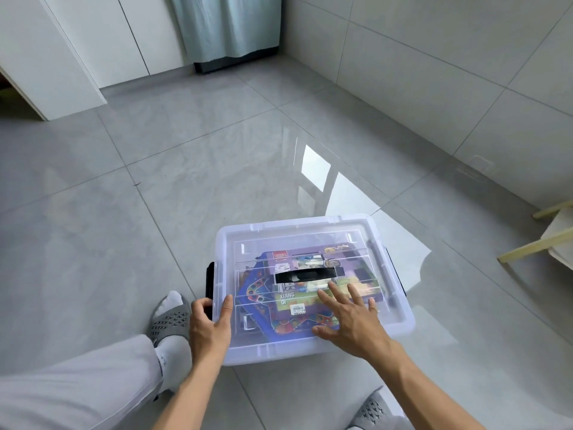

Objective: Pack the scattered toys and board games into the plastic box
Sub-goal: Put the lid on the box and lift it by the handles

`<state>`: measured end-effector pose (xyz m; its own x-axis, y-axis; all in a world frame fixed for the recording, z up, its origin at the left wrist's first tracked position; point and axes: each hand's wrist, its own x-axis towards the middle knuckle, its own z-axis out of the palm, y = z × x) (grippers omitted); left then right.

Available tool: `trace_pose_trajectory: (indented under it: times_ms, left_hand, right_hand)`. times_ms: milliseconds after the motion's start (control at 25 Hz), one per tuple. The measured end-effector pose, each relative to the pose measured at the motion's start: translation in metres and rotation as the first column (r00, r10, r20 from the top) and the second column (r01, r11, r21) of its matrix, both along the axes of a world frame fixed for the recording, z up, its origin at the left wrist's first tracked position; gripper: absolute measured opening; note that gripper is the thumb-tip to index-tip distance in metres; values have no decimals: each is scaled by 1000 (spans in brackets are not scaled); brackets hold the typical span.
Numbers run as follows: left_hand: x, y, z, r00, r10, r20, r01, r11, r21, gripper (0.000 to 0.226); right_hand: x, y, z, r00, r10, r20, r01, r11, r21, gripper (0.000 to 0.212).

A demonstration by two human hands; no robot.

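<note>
- clear plastic box (393,315) has its lid on, colourful board games (297,301) visible inside
- left hand (209,328) grips the black side latch (210,282), right hand (350,321) lies flat, fingers spread
- grey slipper (170,318) just beside it

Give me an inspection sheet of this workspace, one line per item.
Surface: glossy grey tile floor.
Job's things: clear plastic box with lid on; board games visible inside.
Clutter: no loose toys seen.
Grippers: left hand grips the black side latch; right hand lies flat on the lid.
Cables: nothing seen.
Surroundings: white cabinets, curtain, wooden furniture legs, grey slippers.
</note>
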<state>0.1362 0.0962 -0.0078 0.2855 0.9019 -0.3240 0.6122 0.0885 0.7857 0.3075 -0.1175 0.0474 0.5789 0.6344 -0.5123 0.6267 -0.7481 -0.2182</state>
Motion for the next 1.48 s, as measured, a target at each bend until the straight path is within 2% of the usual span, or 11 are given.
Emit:
trace_pose_trajectory:
  times_ms: [120,240,480,560,640,760,840,920,1040,1160,1480]
  left_hand:
    - [8,21,2,994,84,-68,-90,991,-95,91]
    - [11,30,-1,970,25,-243,4,993,120,67]
    - [12,27,-2,974,-80,-213,148,934,325,43]
    - [10,26,-3,978,-65,-201,130,934,334,38]
    - [9,25,-4,979,-65,-193,129,930,345,34]
    - [9,25,-5,981,-65,-180,125,930,347,30]
    - [12,24,-5,985,-63,-164,116,934,338,27]
    - [15,23,-4,985,-62,-162,113,937,332,26]
    - [16,24,-4,986,-63,-151,112,934,339,24]
    - [15,27,-7,989,-54,-141,101,933,346,26]
    - [16,27,-8,987,-58,-149,107,933,345,28]
  right_hand:
    - [0,4,-1,1000,-8,7,8,1000,1,82]
    - [0,4,-2,1000,-15,4,15,1000,12,82]
    - [-1,7,4,1000,13,6,-13,1000,-18,81]
    - [9,8,11,998,47,46,-50,996,74,74]
    - [33,3,17,981,-174,83,135,929,345,64]
    - [80,-30,7,696,-718,7,652,637,411,78]
    - [97,-55,-11,501,-818,-282,864,458,207,93]
    - [100,-64,-15,308,-759,-573,944,317,87,73]
    - [102,-63,-21,361,-761,-538,932,272,240,47]
    - [94,-52,-26,526,-813,-250,815,399,419,43]
    - [81,-42,-24,576,-817,-32,726,493,480,27]
